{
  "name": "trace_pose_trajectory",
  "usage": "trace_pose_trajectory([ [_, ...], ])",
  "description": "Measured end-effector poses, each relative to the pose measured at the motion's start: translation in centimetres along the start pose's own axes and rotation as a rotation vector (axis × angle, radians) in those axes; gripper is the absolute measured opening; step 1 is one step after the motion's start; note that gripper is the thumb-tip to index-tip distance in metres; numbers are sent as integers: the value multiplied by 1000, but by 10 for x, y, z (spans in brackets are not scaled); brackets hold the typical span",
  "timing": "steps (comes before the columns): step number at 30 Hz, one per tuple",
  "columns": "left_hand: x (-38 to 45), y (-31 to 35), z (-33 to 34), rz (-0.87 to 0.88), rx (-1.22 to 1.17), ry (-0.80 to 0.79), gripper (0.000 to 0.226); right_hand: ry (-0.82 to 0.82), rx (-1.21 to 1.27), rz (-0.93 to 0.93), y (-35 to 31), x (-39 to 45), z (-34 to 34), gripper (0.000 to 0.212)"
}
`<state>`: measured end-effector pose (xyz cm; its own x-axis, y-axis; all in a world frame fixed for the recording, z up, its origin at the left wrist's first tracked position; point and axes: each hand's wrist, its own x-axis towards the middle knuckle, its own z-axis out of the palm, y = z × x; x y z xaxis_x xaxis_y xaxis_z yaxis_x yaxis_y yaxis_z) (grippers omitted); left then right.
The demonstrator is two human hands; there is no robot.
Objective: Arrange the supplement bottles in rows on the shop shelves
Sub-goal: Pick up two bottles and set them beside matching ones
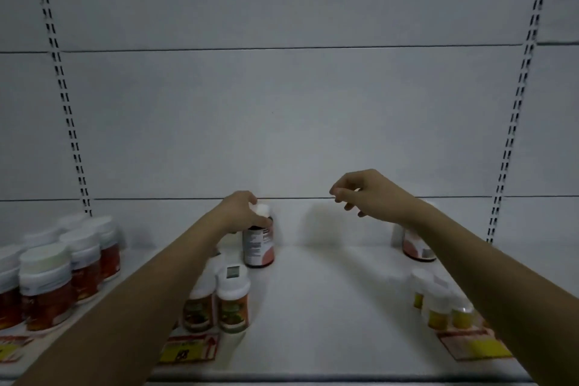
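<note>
At the far left of the white shelf (329, 307) stands a cluster of red-labelled bottles (47, 288) with white caps, packed close in rows and cut off by the frame edge. Further right, near the front lip, two green-labelled bottles (216, 304) stand side by side above a yellow and red price tag (191, 349).

Behind them, near the back wall, the left hand (242, 213) is curled over the white cap of a dark bottle with a pale label (259, 244), fingers pinching the cap from above. The bottle stands upright on the shelf, alone at the head of what looks like a new row. To finish this well, I judge it should be set square to the back wall with its label turned forward, then let go straight up so that it does not rock.

The right hand (369, 194) hovers above the shelf to the right, holding nothing, with fingers loosely bent and the tips drawn near the thumb. Below its wrist another pale-labelled bottle (418, 244) stands by the back wall, mostly hidden by the forearm. Toward the front right sit small yellow-labelled bottles (438, 304), blurred and partly covered by the arm, so their number is unclear. No label can be read in this dim, soft picture.
</note>
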<state>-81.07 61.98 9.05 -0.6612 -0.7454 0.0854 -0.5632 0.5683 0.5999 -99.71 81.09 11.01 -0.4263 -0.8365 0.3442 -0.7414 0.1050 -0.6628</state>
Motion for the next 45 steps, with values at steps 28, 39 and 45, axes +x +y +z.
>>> trace_pose_trajectory([
  [28,11,139,65,116,-482,-12,41,300,-308,226,151,-20,-71,39],
  [39,-5,117,51,63,-579,-37,39,117,511,85,124,-14,-79,27],
  [45,-41,101,-3,107,-669,86,37,-84,777,-59,51,-1,-60,37],
])
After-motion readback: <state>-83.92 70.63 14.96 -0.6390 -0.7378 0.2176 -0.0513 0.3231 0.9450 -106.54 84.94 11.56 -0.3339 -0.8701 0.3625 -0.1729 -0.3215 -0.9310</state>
